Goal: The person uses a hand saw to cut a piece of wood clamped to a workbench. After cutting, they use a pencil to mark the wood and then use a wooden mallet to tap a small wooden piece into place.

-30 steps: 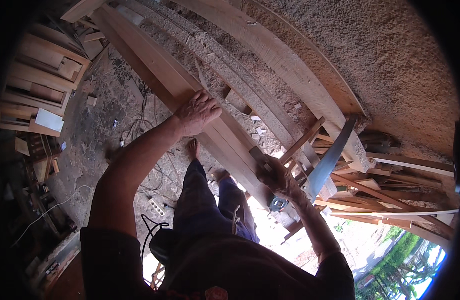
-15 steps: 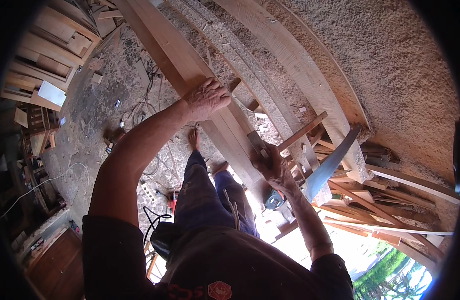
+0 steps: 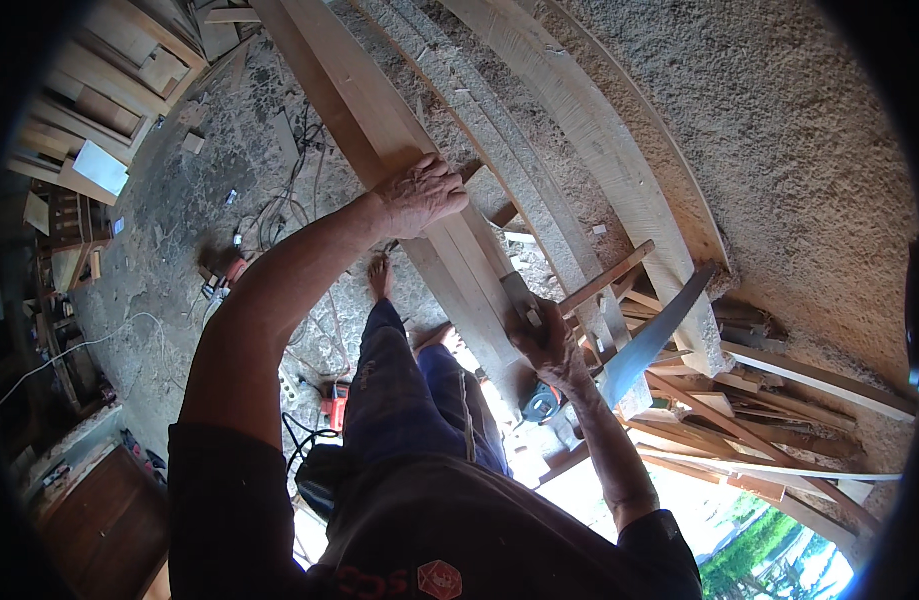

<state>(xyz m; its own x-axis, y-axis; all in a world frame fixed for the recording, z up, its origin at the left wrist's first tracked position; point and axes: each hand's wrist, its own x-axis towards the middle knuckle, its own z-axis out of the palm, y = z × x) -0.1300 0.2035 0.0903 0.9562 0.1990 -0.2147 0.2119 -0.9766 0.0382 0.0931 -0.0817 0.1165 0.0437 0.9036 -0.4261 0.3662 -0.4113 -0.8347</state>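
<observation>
My left hand (image 3: 422, 197) is closed over the edge of a long, pale wooden plank (image 3: 365, 85), fingers curled at its right side. Farther down the same timber, my right hand (image 3: 550, 345) grips a small block-shaped tool (image 3: 520, 292) with a flat grey end, which rests along the plank's edge; the fingers hide most of it, so its exact kind is unclear. Beside my right forearm lies a handsaw (image 3: 655, 345), its bluish blade slanting across the boards. A second board (image 3: 458, 318) runs alongside the plank, below my hands.
Dusty, curved-looking beams (image 3: 580, 130) lie to the right, crossed by a brown stick (image 3: 608, 277). Offcuts (image 3: 790, 430) pile up at the lower right. A round dark power tool (image 3: 543, 402) sits below my right hand. Cables (image 3: 305, 150) and a red tool (image 3: 335, 405) are on the floor.
The view has shifted slightly. Both hands keep their holds, and the right hand with its block-shaped tool stays at about the same place on the plank.
</observation>
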